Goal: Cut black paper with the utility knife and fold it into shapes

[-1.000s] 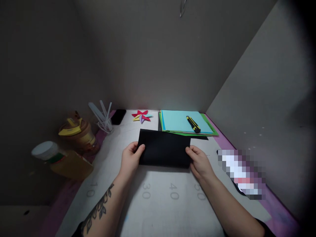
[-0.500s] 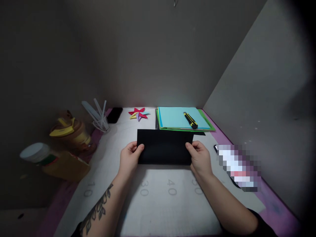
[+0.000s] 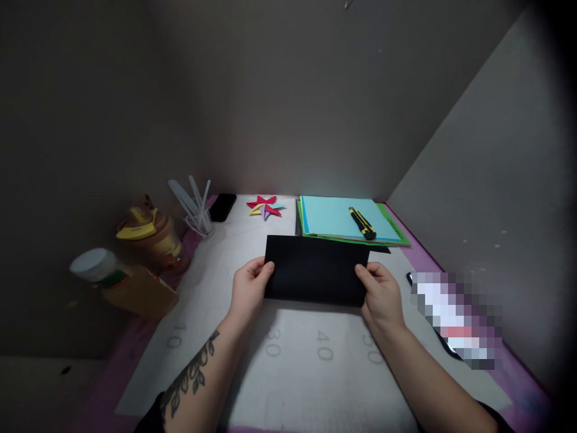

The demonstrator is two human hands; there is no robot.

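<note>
A black rectangular sheet of paper (image 3: 316,270) is held out flat between both hands above the white mat. My left hand (image 3: 250,285) pinches its left edge, thumb on the near face and fingers behind. On the opposite edge, my right hand (image 3: 382,294) grips the sheet the same way. The paper looks smooth; whether it is folded I cannot tell. Beyond it lies a star folded from red, yellow, purple and blue paper (image 3: 265,207). A yellow-and-black utility knife (image 3: 362,223) rests on a stack of coloured paper (image 3: 324,215).
On the left stand a white-capped bottle (image 3: 139,294), a brown cup with a yellow lid (image 3: 155,240) and a clear cup of white strips (image 3: 201,224). A dark phone (image 3: 223,207) lies behind them. At right is a pixelated phone-like device (image 3: 455,319). Walls enclose the table.
The whole scene has shifted right in view and tilted slightly, as the camera turned. Both hands keep their hold on the black paper, which now slopes a little lower at its right.
</note>
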